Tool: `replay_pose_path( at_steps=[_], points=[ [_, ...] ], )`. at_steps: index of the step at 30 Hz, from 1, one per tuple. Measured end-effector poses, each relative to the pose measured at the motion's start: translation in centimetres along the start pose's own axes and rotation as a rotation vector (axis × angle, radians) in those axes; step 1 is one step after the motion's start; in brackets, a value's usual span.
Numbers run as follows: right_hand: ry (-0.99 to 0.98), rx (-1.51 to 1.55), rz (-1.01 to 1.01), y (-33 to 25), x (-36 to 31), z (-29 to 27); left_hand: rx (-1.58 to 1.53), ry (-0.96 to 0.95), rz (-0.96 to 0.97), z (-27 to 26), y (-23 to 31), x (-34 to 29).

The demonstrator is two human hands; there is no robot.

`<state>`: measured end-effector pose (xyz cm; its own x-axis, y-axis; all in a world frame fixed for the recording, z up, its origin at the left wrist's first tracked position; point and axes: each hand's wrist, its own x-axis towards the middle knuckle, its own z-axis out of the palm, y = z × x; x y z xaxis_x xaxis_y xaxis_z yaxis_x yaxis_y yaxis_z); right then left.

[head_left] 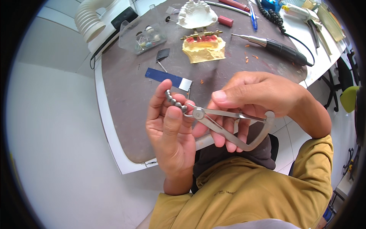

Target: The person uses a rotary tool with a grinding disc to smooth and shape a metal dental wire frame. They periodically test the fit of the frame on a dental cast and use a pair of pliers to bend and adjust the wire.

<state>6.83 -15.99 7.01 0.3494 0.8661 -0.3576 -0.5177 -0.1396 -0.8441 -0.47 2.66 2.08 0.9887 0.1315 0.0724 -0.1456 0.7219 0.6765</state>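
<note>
My left hand point(167, 131) pinches a grey metal dental bridge point(175, 102), a curved row of several tooth-shaped units, between thumb and fingers. In my right hand point(255, 95) is a silver dental caliper point(223, 131) with a curved scale at its right end. The caliper's small curved jaws reach the lower end of the bridge, beside my left fingertips; whether both tips touch the metal I cannot tell. Beyond my hands, a yellow plaster model point(202, 53) with red parts on top stands on the bench, joined by a brass hinge to a white plaster model point(198, 16).
A black handpiece point(286, 51) with a coiled cord lies at the right. Blue-and-white strip point(167, 79) and clear plastic box point(143, 40) of small pieces sit left on the brown bench mat point(129, 114). A ribbed white hose point(88, 23) hangs at the far left.
</note>
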Motion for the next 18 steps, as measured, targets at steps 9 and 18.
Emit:
replay_pose_path(
  at_steps=[9,18],
  points=[
    [0.069,0.079,-0.018,0.4,0.2,-0.2,0.037,0.11,0.05,0.1,-0.4,-0.1],
    [0.082,0.001,-0.086,0.6,0.0,-0.2,0.031,0.082,0.036,0.3,-0.2,-0.1]
  ],
)
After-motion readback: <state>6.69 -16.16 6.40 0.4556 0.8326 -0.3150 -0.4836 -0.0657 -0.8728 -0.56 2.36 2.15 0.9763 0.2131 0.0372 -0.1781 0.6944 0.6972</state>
